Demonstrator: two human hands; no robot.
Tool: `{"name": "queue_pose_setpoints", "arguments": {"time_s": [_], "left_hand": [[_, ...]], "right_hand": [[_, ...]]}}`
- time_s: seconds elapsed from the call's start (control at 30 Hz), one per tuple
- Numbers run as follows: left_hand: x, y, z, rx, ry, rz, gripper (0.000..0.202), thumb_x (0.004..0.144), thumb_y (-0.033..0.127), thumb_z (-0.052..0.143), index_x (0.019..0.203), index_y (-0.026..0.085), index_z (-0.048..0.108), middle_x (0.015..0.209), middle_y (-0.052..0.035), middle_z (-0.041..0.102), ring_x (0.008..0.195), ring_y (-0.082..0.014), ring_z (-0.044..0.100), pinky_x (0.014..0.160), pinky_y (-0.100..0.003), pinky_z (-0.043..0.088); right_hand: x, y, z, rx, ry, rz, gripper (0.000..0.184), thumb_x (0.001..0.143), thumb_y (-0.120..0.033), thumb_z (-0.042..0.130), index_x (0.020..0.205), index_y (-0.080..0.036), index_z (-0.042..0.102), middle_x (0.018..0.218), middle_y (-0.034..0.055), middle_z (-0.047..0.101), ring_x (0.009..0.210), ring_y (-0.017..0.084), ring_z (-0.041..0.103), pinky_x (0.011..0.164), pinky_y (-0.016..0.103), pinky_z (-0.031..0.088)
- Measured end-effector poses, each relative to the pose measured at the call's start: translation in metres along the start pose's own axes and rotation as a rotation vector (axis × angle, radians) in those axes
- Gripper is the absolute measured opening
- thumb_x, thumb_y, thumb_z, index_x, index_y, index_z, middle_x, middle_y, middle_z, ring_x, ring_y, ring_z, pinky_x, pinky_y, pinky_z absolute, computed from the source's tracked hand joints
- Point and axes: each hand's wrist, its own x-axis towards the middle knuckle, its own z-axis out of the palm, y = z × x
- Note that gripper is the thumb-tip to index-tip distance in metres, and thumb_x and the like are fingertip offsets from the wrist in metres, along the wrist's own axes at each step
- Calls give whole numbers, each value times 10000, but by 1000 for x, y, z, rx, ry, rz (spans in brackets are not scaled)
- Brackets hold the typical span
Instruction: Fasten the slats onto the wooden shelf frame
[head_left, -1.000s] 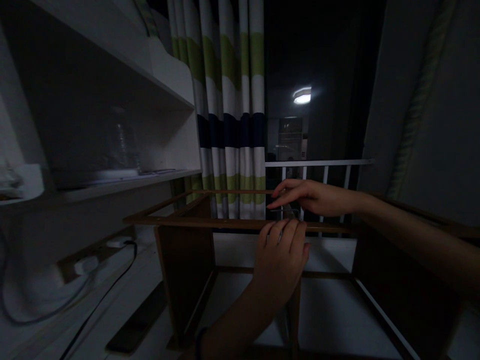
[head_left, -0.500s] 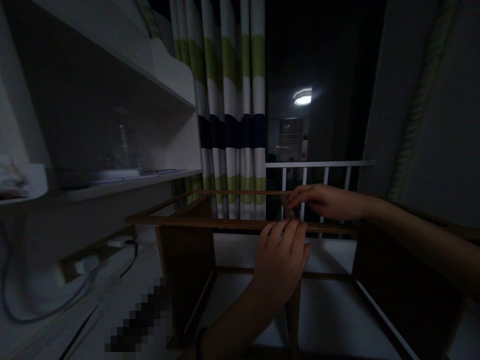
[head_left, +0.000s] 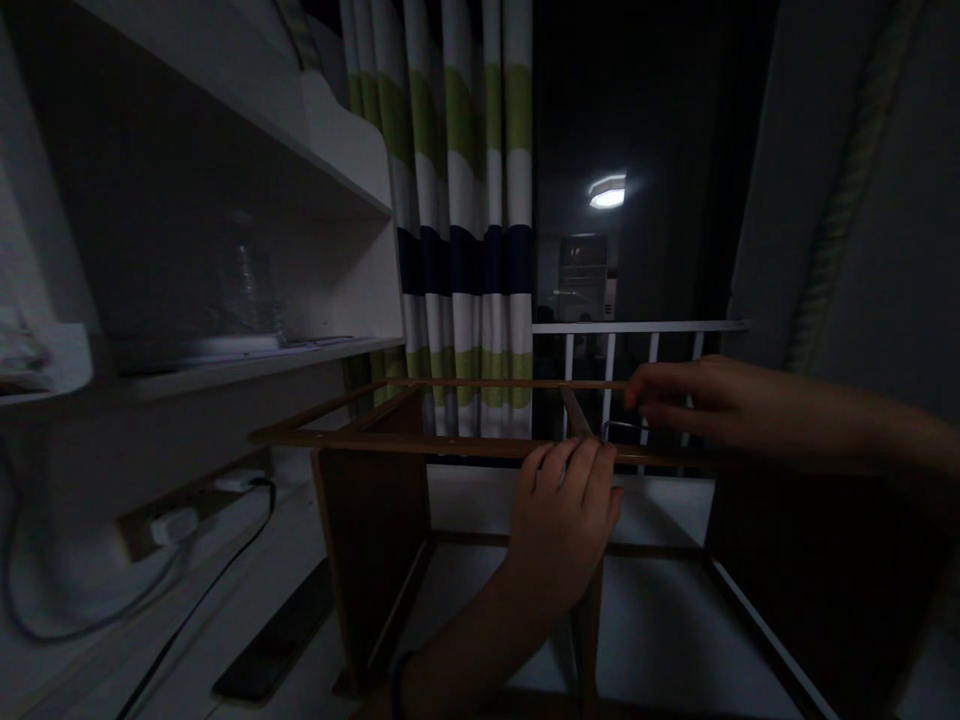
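A brown wooden rack frame stands on a white surface in a dim room. My left hand grips the frame's near top rail, fingers curled over it beside a cross slat. My right hand hovers just above the rail to the right, fingers pinched on a small L-shaped metal key whose short end points down at the rail.
White shelves with a clear bottle line the left wall. A power strip and cable lie on the white surface, with a dark flat object nearby. A striped curtain and white railing are behind.
My right hand has drawn back to the right along the rail and closed its fingers on the small metal key. My left hand has stayed on the rail.
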Motion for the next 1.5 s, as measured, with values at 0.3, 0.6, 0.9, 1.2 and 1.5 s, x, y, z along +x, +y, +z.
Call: {"name": "queue_pose_setpoints", "arguments": {"time_s": [0.3, 0.6, 0.9, 1.2, 1.5], "left_hand": [[0, 0, -1, 17, -12, 2, 289, 803, 269, 561, 1053, 127, 533, 1013, -18, 580, 989, -169, 475, 899, -338, 371], [-1, 1, 0, 57, -20, -3, 323, 782, 273, 587, 1067, 129, 535, 930, -10, 582, 925, -184, 480, 873, -344, 371], [-1, 1, 1, 25, -27, -9, 331, 805, 268, 558, 1111, 148, 515, 1065, 1, 566, 991, -153, 479, 900, -332, 368], [0, 1, 0, 15, -14, -15, 321, 801, 248, 560, 1100, 142, 516, 1087, -6, 559, 1023, -146, 477, 917, -333, 383], [-1, 0, 1, -3, 1, -16, 303, 822, 255, 537, 1101, 138, 522, 1096, -5, 570, 1017, -152, 479, 923, -334, 355]], "right_hand": [[9, -26, 0, 123, -120, -201, 196, 895, -248, 448, 885, -176, 630, 795, -17, 593, 678, 100, 552, 594, 189, 429], [42, -37, 5, 87, -161, -230, 151, 851, -144, 523, 951, -150, 636, 783, -21, 599, 674, 87, 554, 581, 162, 410], [71, -22, 15, 95, -98, -213, 201, 815, -242, 608, 982, -130, 607, 637, -29, 513, 535, 66, 460, 486, 167, 317], [64, 13, 17, 192, -108, -159, 306, 816, -372, 471, 885, -104, 600, 772, 29, 573, 687, 128, 513, 610, 227, 386], [39, 24, 7, 176, -147, -73, 296, 832, -370, 449, 854, -108, 585, 802, 29, 576, 721, 141, 519, 654, 243, 402]]}}
